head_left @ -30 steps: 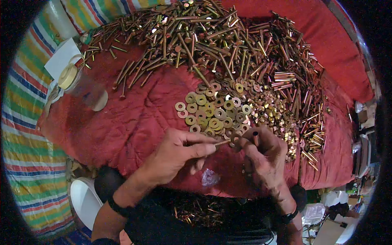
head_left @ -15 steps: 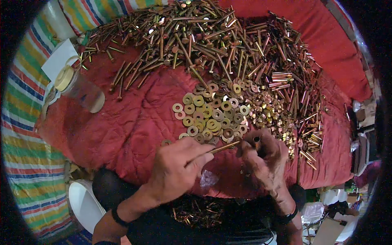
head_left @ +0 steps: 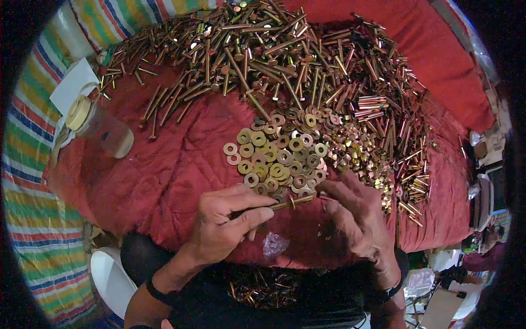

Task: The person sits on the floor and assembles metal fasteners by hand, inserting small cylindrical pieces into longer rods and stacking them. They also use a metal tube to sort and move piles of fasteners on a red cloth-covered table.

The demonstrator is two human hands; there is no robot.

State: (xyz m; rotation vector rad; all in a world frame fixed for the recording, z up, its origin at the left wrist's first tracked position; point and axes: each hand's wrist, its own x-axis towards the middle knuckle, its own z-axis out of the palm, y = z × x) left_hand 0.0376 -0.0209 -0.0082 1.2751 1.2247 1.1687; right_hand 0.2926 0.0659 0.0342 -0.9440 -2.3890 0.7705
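**Brass-coloured bolt held between two hands over a red cloth**

A long brass-coloured bolt (head_left: 285,204) lies almost level between the two hands, just below the heap of washers. A single washer (head_left: 293,201) sits on its shank, about midway along the part that shows. The left hand (head_left: 227,225) is pinched on the bolt's left end, thumb on top and forefinger under, the other fingers curled in. The right hand (head_left: 356,216) meets the bolt's right end with its fingertips; whether it grips the bolt or only touches it cannot be told, as the fingers hide the tip.

Just above the bolt, touching the fingertips' edge, spreads the pile of flat washers (head_left: 276,156), yellowish and grey, overlapping one another. To their right lies a denser heap of small nuts (head_left: 356,151), running down beside the right hand. Beyond both, across the far part of the red cloth (head_left: 164,164), lies a wide heap of long bolts (head_left: 263,55), crossing at all angles, with more along the right edge.

Well apart on the left, a clear jar with a pale lid (head_left: 98,125) lies on its side on the cloth's edge, beside a white paper (head_left: 74,85). A striped fabric (head_left: 33,219) lies under the cloth on the left. More bolts lie in the dark lap (head_left: 263,288) below the hands.
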